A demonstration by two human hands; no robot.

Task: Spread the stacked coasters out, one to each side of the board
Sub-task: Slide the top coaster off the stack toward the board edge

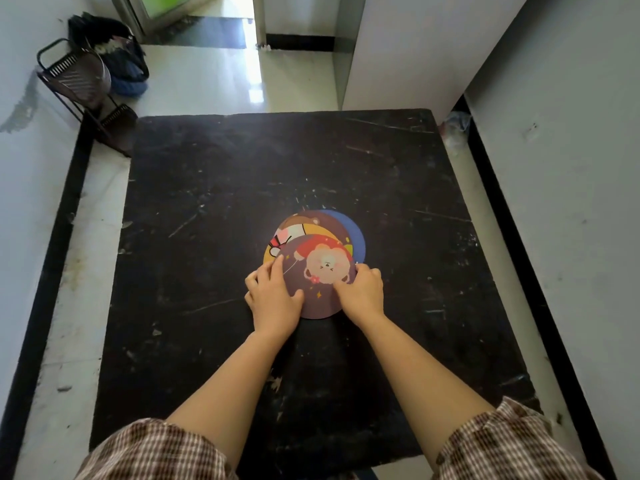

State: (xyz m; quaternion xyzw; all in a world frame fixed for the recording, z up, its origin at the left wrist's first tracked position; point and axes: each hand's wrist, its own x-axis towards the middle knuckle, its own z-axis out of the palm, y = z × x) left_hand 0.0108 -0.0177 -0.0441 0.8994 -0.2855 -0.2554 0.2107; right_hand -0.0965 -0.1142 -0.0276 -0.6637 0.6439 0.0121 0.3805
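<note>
Coasters [317,268] stacked mid-board [207,202], left hand [273,296], right hand [362,289] pinching top one's edges

4 round coasters [320,271] lie overlapped on 1 black board [207,237]; 2 hands, left hand [273,299] and right hand [362,292], touch them; 1 wire rack [79,84] stands behind.

Seen from above: a black board [214,271] with a fanned stack of round coasters near its centre. On top, the purple coaster [317,271] (cartoon bear print), gripped at its left edge by the left hand [273,299] and at its right edge by the right hand [362,292]. Beneath, fanned toward the far edge: a yellow coaster [272,252], a brown coaster [311,221], a blue coaster [355,233].
</note>
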